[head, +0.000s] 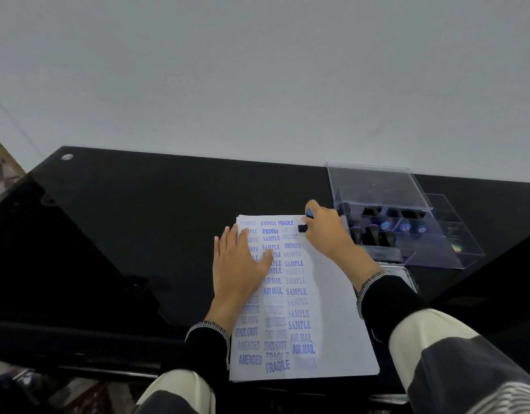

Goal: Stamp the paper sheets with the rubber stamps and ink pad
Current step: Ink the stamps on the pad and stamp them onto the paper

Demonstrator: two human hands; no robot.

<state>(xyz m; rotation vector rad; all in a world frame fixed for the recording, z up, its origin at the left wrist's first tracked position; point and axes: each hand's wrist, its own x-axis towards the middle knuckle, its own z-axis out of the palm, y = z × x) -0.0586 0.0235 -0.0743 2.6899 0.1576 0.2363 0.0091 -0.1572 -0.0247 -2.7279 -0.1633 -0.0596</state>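
Soft even light, sheen on the black table (114,234), wide-angle bending at edges.

Desk (138,222): black, glossy top, its far edge set against a pale wall.
Paper sheets (332,294): a white stack lying flat on the desk near its front edge, the top sheet covered in blue stamped words.
Clear plastic box (431,249): on the desk just right of the stack, lid open, dark-handled stamps inside.
Ink pad (402,273): partly hidden, in front of the box.
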